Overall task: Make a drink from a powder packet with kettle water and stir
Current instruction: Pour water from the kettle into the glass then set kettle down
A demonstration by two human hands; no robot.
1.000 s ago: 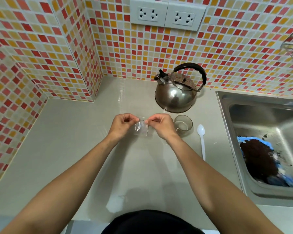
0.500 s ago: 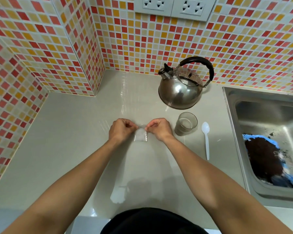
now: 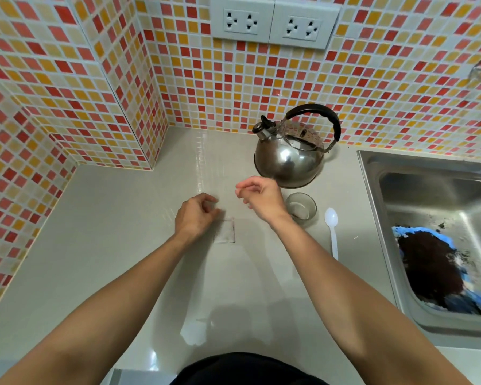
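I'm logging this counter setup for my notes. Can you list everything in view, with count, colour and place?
kettle: one, shiny steel with black handle, back of the counter by the tiled wall
glass: one, clear, in front of the kettle
spoon: one, white plastic, on the counter right of the glass
packet: one, clear, pinched at its top by the left hand
sink: one, steel, right side, holding a dark heap on something blue
sockets: two, white, high on the wall
counter: one, pale grey
left hand: one, on the packet
right hand: one, lifted, holding nothing I can see
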